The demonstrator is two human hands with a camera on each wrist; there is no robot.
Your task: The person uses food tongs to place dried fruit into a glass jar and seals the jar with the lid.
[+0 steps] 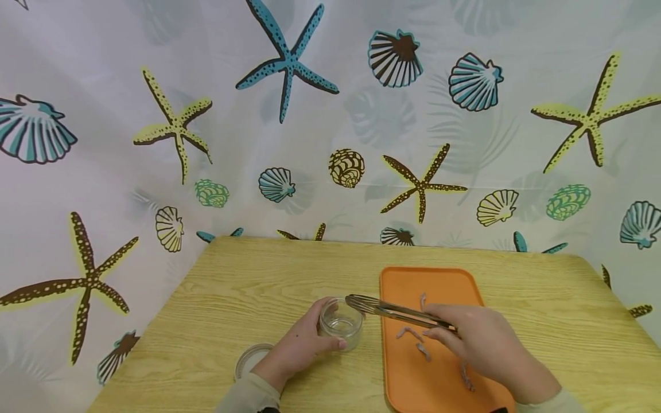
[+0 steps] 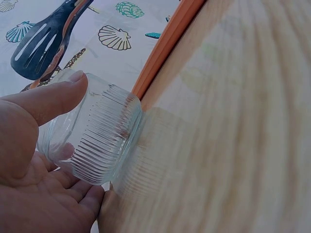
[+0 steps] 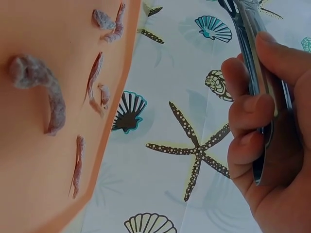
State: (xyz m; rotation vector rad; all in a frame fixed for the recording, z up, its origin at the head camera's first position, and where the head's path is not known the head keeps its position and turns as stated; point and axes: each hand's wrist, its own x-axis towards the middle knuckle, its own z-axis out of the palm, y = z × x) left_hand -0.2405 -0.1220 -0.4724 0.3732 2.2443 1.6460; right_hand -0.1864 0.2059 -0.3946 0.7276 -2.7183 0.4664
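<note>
My left hand [image 1: 296, 349] grips a small clear glass jar [image 1: 338, 338] by its side, thumb in front and fingers behind. The jar stands upright on the table, its mouth uncovered; ribbed glass shows in the left wrist view. Metal tongs [image 1: 397, 312] are held in my right hand [image 1: 490, 347], fingers curled round the arms. Their slotted tips [image 2: 39, 51] hover at the jar's rim; whether anything is between them I cannot tell. Below my right hand, several greyish-pink dried twisted strips [image 3: 36, 80] lie scattered on an orange tray [image 1: 413, 387].
A round lid [image 1: 250, 360] lies on the table beside my left wrist. The wood-grain table [image 1: 248, 287] is bordered by a white curtain [image 1: 320, 132] printed with starfish and shells. The tray has a raised rim close to the jar's right.
</note>
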